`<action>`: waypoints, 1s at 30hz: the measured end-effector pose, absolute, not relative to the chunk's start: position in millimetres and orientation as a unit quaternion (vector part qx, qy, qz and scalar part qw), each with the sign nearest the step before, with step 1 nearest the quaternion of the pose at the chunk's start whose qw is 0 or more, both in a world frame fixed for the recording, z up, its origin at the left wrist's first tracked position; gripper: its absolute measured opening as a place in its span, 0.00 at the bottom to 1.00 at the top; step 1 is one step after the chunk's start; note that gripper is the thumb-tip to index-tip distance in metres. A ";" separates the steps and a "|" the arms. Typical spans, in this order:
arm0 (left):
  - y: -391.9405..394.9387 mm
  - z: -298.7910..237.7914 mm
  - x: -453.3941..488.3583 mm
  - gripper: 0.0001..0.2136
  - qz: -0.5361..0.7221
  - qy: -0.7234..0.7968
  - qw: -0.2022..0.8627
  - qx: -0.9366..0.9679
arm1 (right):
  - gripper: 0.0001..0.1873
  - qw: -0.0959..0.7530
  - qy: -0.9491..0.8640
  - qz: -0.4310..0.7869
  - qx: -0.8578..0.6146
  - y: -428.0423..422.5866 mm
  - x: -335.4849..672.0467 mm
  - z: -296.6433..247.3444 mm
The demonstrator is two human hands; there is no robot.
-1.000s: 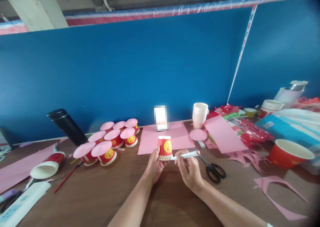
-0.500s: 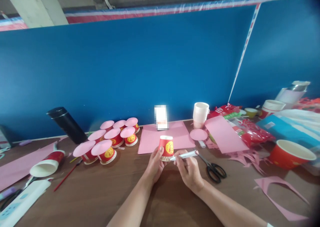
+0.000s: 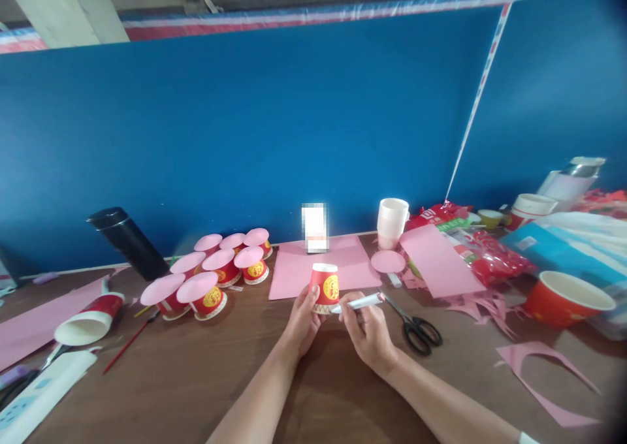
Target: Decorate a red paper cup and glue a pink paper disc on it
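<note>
My left hand [image 3: 302,322] is closed around a red paper cup [image 3: 324,286] turned upside down, with a yellow emblem on its side. A dark zigzag line runs along the pale rim band at the cup's lower edge. In my right hand [image 3: 368,330] is a white marker [image 3: 361,302], its tip at that band on the right side. Behind the cup lies a pink paper sheet [image 3: 289,274]. Black-handled scissors [image 3: 422,335] rest just right of my right hand. Several red cups topped with pink paper discs [image 3: 197,287] stand to the left.
Stacked white cups [image 3: 392,222] and a pink disc [image 3: 388,261] are beyond my right hand. Pink scraps [image 3: 548,392] and a red paper bowl [image 3: 568,297] lie at right. At left are a black bottle [image 3: 130,241], a red paintbrush [image 3: 131,343] and a power strip [image 3: 46,392].
The whole view has shifted slightly. My left hand keeps its hold on the cup, and the marker tip stays at the rim band with hardly any visible movement.
</note>
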State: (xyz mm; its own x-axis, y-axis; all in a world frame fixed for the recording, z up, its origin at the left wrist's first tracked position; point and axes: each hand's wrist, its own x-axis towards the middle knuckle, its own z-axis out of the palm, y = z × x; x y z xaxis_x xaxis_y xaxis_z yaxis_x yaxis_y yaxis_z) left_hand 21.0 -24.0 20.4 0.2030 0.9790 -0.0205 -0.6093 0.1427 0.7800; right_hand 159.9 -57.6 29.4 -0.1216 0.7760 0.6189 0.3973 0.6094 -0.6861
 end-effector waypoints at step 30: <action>-26.6 22.6 19.9 0.12 0.550 0.277 0.709 0.345 | 0.08 0.542 -0.711 0.128 -0.429 -53.0 162.2 27.6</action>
